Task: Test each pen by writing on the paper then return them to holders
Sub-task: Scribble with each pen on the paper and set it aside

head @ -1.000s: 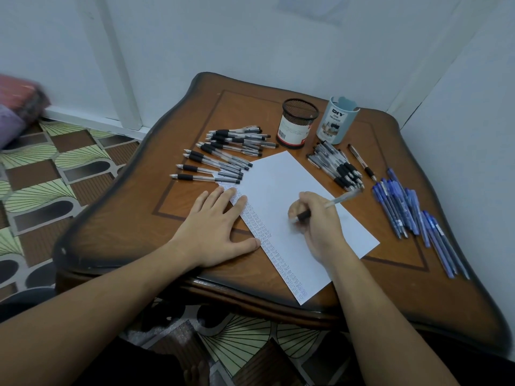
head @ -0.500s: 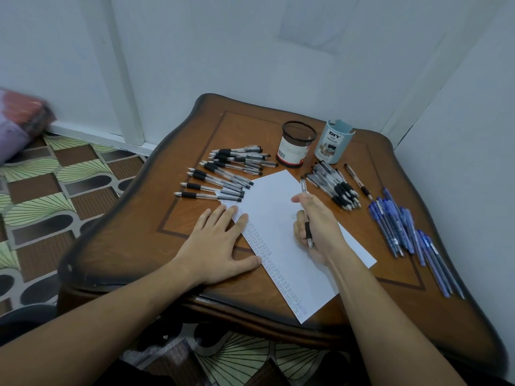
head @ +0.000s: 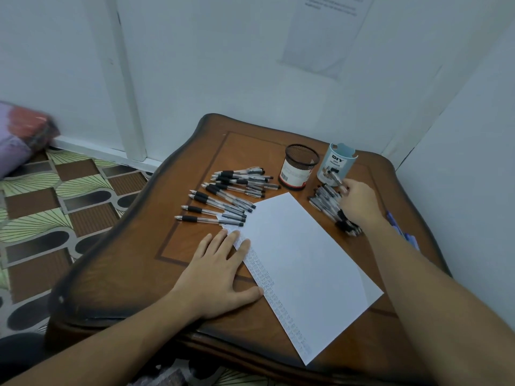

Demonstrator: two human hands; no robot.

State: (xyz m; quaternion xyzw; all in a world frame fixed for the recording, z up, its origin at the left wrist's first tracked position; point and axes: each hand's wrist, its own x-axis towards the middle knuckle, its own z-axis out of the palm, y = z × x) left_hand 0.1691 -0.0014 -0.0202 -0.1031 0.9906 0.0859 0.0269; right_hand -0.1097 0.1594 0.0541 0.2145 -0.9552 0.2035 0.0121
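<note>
A white paper sheet [head: 303, 257] lies on the wooden table [head: 133, 263], with small writing down its left edge. My left hand [head: 220, 274] presses flat on the table and the paper's left edge. My right hand [head: 358, 201] is over the pile of black pens [head: 326, 203] right of the paper and pinches a clear black pen [head: 335, 179] that points toward the light-blue holder [head: 335, 165]. A black mesh holder [head: 299, 167] stands beside it. More black pens [head: 225, 196] lie spread left of the paper.
Blue pens [head: 404, 232] peek out behind my right forearm near the table's right edge. White walls close in behind and to the right. A patterned floor [head: 55, 207] and a folded cloth bundle [head: 22, 135] are at the left.
My right hand lifted the pen off the paper and moved up and right to the black pen pile near the light-blue holder. The camera tilted up. My left hand stayed.
</note>
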